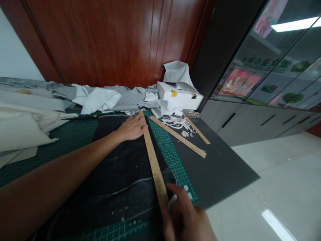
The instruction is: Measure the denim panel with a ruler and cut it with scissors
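Note:
My left hand point(133, 127) lies flat on a piece of black fabric point(125, 164), its fingers stretched out and pressing the far part of a long wooden ruler point(154, 160). The ruler runs lengthwise over the fabric near its right side. By the ruler's near end, my right hand point(187, 214) is closed, with the fingers pinched around a small whitish piece point(172, 202); blur hides its exact kind. Thin white lines and specks mark the black fabric. Underneath lies a green cutting mat point(179, 164) with a printed grid.
Two more wooden rulers, a nearer one point(179, 137) and a farther one point(197, 129), lie right, beside white cords point(179, 123). Grey and white cloths point(100, 98) line the back near a white box point(178, 93). Cream fabric point(22, 124) is left. The dark tabletop point(220, 174) ends at right.

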Action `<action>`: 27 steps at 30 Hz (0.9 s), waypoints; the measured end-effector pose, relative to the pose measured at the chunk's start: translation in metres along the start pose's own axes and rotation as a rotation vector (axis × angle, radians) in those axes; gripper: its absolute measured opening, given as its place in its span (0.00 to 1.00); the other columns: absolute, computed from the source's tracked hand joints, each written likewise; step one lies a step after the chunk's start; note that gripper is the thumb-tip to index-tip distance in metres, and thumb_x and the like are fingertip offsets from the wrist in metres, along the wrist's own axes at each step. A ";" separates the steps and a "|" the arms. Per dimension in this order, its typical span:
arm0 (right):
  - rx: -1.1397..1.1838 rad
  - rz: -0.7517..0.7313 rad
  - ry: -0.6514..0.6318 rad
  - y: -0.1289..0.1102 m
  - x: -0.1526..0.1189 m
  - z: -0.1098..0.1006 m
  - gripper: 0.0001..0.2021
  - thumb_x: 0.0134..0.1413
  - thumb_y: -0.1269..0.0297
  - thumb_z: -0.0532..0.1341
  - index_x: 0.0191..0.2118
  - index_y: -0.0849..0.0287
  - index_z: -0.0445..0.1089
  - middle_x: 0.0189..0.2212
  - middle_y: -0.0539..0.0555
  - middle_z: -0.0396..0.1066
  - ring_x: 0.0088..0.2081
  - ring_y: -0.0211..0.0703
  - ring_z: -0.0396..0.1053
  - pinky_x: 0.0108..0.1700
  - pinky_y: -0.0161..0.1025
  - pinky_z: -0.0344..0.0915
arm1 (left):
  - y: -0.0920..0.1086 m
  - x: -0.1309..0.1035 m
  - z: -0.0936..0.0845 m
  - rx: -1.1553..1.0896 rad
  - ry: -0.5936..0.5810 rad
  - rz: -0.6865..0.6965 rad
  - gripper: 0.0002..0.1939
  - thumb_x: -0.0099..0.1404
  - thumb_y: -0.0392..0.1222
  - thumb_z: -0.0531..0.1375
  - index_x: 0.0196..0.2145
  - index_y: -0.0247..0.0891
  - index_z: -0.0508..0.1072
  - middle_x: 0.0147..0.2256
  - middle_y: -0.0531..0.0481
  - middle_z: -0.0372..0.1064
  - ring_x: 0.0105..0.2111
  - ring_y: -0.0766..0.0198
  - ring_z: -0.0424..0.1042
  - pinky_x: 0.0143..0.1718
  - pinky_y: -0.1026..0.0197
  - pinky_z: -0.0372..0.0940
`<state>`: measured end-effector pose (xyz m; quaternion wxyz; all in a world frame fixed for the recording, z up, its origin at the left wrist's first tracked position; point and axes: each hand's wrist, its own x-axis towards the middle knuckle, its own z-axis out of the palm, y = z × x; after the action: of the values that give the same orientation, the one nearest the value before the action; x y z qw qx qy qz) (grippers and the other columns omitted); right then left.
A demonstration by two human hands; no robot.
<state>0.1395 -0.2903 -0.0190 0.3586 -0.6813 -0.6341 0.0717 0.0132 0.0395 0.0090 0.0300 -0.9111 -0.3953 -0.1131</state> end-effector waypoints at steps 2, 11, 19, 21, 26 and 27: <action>0.105 0.107 -0.089 0.005 0.020 -0.013 0.18 0.68 0.58 0.60 0.58 0.60 0.67 0.18 0.45 0.73 0.16 0.44 0.73 0.18 0.35 0.63 | -0.001 0.001 0.000 -0.005 -0.001 0.006 0.24 0.75 0.52 0.44 0.54 0.34 0.68 0.60 0.33 0.67 0.63 0.42 0.66 0.69 0.41 0.54; -0.172 0.096 -0.171 0.010 0.093 -0.012 0.18 0.64 0.67 0.65 0.57 0.68 0.70 0.31 0.58 0.80 0.30 0.51 0.78 0.31 0.41 0.65 | -0.003 0.002 0.005 0.007 0.018 0.021 0.28 0.75 0.53 0.44 0.59 0.32 0.67 0.62 0.32 0.66 0.63 0.43 0.66 0.68 0.43 0.55; -0.063 0.141 -0.357 0.019 0.186 -0.018 0.09 0.66 0.69 0.63 0.34 0.63 0.78 0.25 0.54 0.78 0.26 0.41 0.75 0.27 0.33 0.64 | -0.005 0.005 0.006 -0.005 0.004 0.029 0.27 0.75 0.53 0.44 0.59 0.32 0.66 0.63 0.33 0.65 0.67 0.44 0.62 0.71 0.43 0.51; -0.047 0.191 -0.454 0.014 0.201 -0.013 0.15 0.65 0.69 0.63 0.25 0.62 0.74 0.17 0.52 0.72 0.19 0.39 0.71 0.23 0.33 0.65 | -0.005 0.005 0.006 -0.008 0.003 0.027 0.26 0.75 0.53 0.45 0.59 0.34 0.66 0.63 0.34 0.65 0.66 0.45 0.63 0.71 0.43 0.51; 0.005 0.232 -0.591 -0.004 0.195 -0.007 0.22 0.62 0.65 0.67 0.17 0.58 0.68 0.10 0.46 0.62 0.14 0.37 0.65 0.18 0.32 0.66 | -0.003 0.005 0.005 -0.013 0.002 0.028 0.26 0.75 0.52 0.44 0.57 0.32 0.68 0.61 0.33 0.66 0.65 0.43 0.64 0.70 0.42 0.53; 0.018 0.234 -0.606 -0.006 0.189 -0.010 0.21 0.63 0.64 0.66 0.18 0.58 0.68 0.11 0.47 0.64 0.14 0.37 0.65 0.18 0.32 0.66 | -0.003 0.005 0.005 -0.013 0.001 0.029 0.26 0.75 0.52 0.44 0.57 0.31 0.68 0.61 0.32 0.66 0.65 0.43 0.64 0.70 0.42 0.53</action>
<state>0.1752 -0.1215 0.0593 0.1488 -0.6941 -0.6286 0.3179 0.0153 0.0460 0.0052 0.0259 -0.9168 -0.3815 -0.1155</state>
